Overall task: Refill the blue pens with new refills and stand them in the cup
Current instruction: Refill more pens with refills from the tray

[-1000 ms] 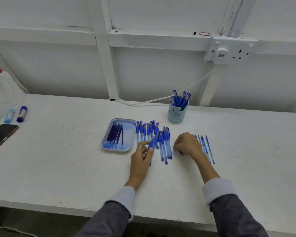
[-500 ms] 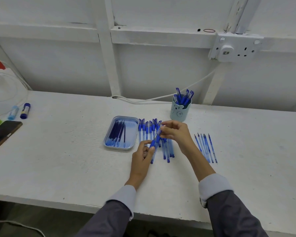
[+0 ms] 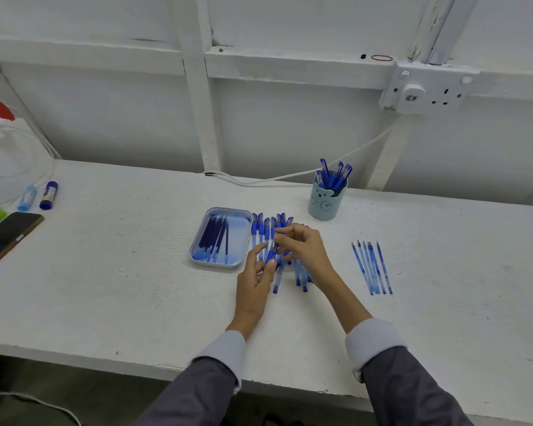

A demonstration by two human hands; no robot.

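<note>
A row of blue pens (image 3: 260,229) lies on the white table, partly hidden by my hands. My left hand (image 3: 254,276) pinches the lower barrel of one blue pen (image 3: 271,253), lifted over the row. My right hand (image 3: 302,245) grips the same pen's upper end with its fingertips. Left of the row sits a small blue tray (image 3: 219,262) holding dark blue refills (image 3: 213,238). Several thin refills (image 3: 371,267) lie to the right of my hands. A pale blue bear cup (image 3: 326,199) behind the row holds several pens upright.
A white cable (image 3: 274,178) runs along the wall to a socket (image 3: 428,90). Two glue sticks (image 3: 48,195) and a dark phone (image 3: 5,238) lie at the far left. The table's front edge (image 3: 105,361) is close to me.
My right hand left the table beside the loose refills, moved left and took hold of the upper end of the pen held by my left hand. The pen has been lifted slightly.
</note>
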